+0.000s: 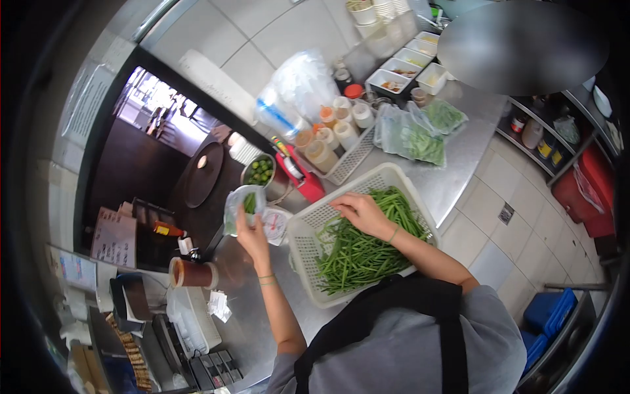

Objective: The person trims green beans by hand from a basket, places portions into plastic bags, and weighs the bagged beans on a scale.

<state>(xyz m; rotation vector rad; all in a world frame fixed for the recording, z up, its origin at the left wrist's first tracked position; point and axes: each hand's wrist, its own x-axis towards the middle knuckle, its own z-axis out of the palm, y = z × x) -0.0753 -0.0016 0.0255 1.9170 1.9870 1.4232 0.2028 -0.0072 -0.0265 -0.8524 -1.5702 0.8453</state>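
Observation:
My left hand [251,235] grips a clear plastic bag [233,209] with some green beans [250,202] inside. The bag is beside or over a small dial scale [274,224]; whether it rests on it I cannot tell. A white perforated basket [305,246] in front of me holds a large heap of cut green beans [367,253]. Above the far left part of this heap is my right hand [359,213], its fingers bent and drawn together. What they hold, if anything, is hidden.
A red tape dispenser [303,177] stands by a basket of squeeze bottles [348,164]. Bagged greens [420,139] lie at the back right. A pot of small green fruits [261,172] sits behind the scale. A container of brown sauce [193,272] is at left.

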